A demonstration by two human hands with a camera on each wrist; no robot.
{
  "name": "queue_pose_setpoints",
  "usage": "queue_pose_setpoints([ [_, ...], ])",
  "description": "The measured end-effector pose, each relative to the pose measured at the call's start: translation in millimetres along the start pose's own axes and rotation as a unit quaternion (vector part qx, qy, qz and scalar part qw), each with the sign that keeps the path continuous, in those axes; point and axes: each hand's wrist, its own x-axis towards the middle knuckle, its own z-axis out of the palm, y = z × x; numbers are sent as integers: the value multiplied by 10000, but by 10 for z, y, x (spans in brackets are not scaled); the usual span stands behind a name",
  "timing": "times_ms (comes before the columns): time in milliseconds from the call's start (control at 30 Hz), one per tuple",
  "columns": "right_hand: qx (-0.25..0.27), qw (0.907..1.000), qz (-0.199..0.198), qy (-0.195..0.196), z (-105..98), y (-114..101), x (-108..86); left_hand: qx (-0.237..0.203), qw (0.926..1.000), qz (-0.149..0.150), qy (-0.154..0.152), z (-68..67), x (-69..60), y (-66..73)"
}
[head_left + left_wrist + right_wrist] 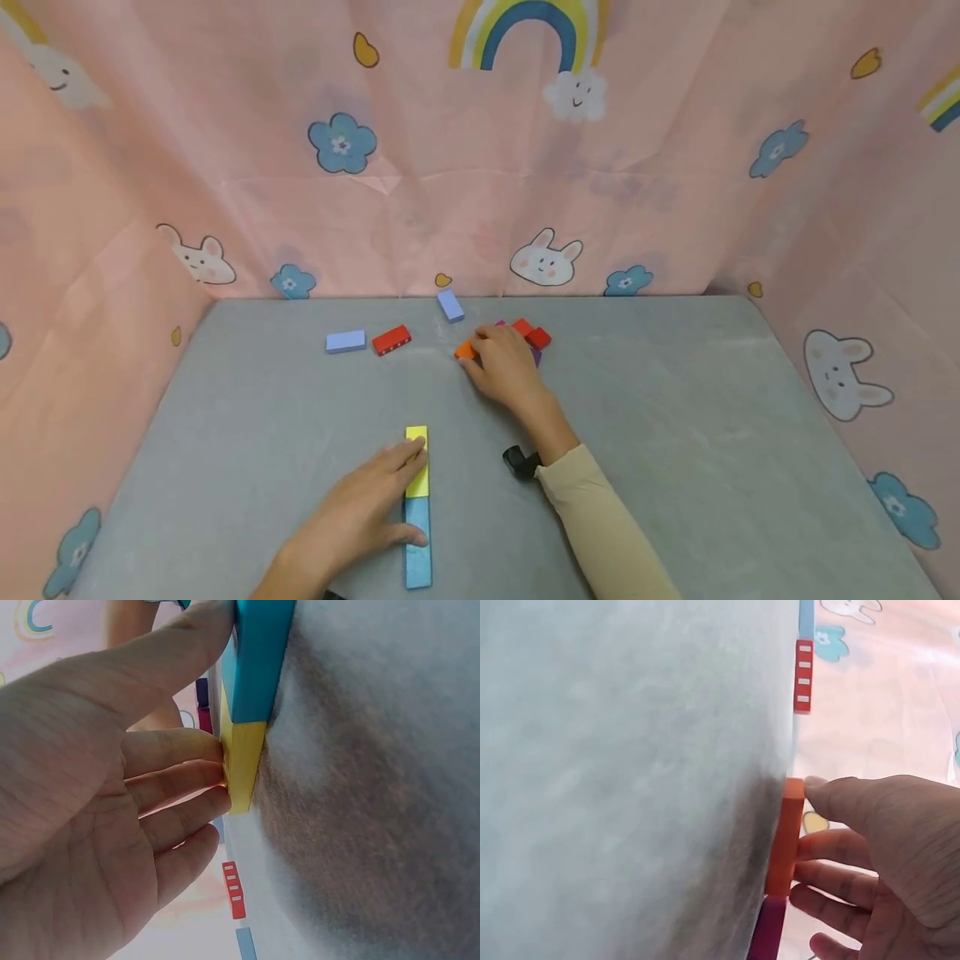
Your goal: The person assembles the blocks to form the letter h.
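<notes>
My left hand (356,504) lies over a yellow block (416,483) and a light blue block (417,567), which stand end to end in a line. Its fairly straight fingertips touch the yellow block, and its thumb rests on the blue one. Farther back, my right hand (506,367) holds an orange block (785,840) between thumb and fingers, low at the table surface. Beside the orange block is a purple block (769,930). Two red blocks (538,337) lie just beyond the right hand, which partly hides this cluster.
A red block with white marks (392,340) and a pale blue block (346,342) lie at the back left of the grey table (675,433). Another pale blue block (450,306) sits near the back edge. A pink printed curtain (420,208) surrounds the table's back and sides.
</notes>
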Motion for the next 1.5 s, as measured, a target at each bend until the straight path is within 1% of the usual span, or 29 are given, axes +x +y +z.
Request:
queue_pose_setpoints([
  [133, 54, 10000, 40, -26, -2, 0, -19, 105, 9998, 88, 119, 38, -4, 3],
  [200, 127, 9998, 119, 8, -9, 4, -28, 146, 9996, 143, 173, 38, 3, 4],
  [300, 178, 9996, 216, 42, -17, 17, -32, 114, 9996, 171, 176, 26, 21, 10],
  [367, 212, 9995, 227, 13, -24, 15, -24, 99, 9997, 145, 162, 21, 31, 13],
  [500, 320, 9993, 84, -156, -31, -6, 28, 57, 9999, 11, 128, 19, 35, 15],
  [567, 386, 9990, 86, -204, -36, -14, 54, 35, 9999, -10, 111, 7, 37, 13],
  [700, 396, 9990, 182, -110, -37, -7, 79, 37, 9998, 67, 180, -3, 55, 1],
  [800, 448, 9988, 195, -57, -25, 1, 64, 126, 9996, 146, 191, 5, 52, -20],
  [967, 579, 9982, 135, -3, -11, 8, 41, 232, 9995, 167, 131, 14, 24, -35],
  [1133, 479, 9988, 46, 116, -16, 8, 66, 110, 9997, 119, 207, 22, 8, -40],
  [1367, 565, 9984, -33, -30, -10, 13, 55, 207, 9990, 268, 289, 19, -12, -50],
  [1500, 762, 9968, -163, -188, -2, -3, 36, 154, 9996, 192, 170, 24, -16, -47],
])
